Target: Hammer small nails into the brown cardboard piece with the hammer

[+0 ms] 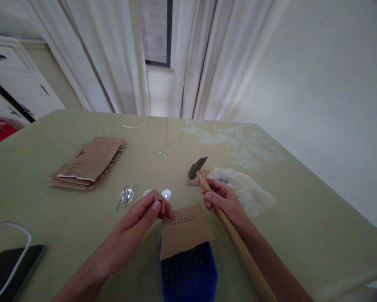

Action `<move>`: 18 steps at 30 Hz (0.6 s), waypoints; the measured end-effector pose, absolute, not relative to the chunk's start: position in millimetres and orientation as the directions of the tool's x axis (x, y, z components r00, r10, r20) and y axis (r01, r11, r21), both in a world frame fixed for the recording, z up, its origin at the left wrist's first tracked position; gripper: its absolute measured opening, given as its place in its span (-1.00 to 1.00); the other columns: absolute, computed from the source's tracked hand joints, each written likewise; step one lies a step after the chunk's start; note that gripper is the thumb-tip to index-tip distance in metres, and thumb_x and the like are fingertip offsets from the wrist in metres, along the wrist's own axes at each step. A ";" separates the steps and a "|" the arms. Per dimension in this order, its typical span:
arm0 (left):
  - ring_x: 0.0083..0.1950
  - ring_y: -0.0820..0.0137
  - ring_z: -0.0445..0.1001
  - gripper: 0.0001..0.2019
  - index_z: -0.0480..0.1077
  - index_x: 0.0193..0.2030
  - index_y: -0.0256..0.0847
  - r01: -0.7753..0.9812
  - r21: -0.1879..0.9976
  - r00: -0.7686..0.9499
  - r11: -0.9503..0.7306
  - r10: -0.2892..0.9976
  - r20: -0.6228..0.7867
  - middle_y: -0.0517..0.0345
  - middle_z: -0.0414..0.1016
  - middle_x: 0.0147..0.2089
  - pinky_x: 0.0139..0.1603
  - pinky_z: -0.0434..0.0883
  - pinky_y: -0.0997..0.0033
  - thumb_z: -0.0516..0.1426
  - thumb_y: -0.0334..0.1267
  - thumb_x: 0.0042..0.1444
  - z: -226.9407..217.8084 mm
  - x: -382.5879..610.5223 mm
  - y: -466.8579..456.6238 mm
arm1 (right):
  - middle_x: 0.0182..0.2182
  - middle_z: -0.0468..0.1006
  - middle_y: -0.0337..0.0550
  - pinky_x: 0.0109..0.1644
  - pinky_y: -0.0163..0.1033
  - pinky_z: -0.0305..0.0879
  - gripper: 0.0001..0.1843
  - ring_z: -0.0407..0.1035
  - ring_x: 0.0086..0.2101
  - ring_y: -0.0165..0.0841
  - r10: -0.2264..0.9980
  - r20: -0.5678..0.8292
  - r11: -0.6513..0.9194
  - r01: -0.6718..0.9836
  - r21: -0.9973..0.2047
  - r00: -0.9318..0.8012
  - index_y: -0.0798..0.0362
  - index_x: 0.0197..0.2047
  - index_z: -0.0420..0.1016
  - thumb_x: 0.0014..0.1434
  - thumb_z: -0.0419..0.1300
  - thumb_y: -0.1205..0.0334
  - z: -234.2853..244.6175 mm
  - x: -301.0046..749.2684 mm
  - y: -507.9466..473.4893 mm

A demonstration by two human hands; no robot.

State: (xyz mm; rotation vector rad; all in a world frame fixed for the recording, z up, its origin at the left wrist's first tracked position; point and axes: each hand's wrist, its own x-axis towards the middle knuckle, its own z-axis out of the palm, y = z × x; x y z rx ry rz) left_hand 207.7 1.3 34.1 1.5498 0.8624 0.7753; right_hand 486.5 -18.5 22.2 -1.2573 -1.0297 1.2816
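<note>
My right hand point(224, 197) is wrapped round the wooden handle of a hammer point(235, 239), its dark metal head up and away from me. My left hand point(147, 212) is closed in a pinch, with a thin nail point(158, 216) mostly hidden by the fingers. Those fingertips are at the left edge of a brown cardboard piece point(188, 235) with rows of punched holes. The cardboard lies across the top of a blue perforated plastic basket point(188, 274). Several loose nails point(126, 196) lie on the table to the left of my left hand.
A stack of hole-punched cardboard point(94, 157) lies at the left. Behind my right hand are a crumpled clear plastic bag point(248, 188) and a small brown piece point(193, 181). A dark phone-like device point(15, 268) with a white cable point(26, 243) sits at the near left of the table point(301, 218).
</note>
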 end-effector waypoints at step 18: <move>0.05 0.26 0.53 -0.66 0.54 -0.22 -0.05 0.061 0.967 0.494 -0.246 0.849 0.185 0.12 0.61 -0.04 0.10 0.45 0.34 0.09 0.00 0.56 40.7 207.1 0.9 | -0.32 0.57 -0.25 -0.45 -0.30 0.24 -0.54 0.31 -0.52 -0.46 0.987 -0.155 -0.144 -0.177 -0.974 0.050 0.00 0.04 0.70 0.06 0.50 0.11 22.5 484.1 -18.6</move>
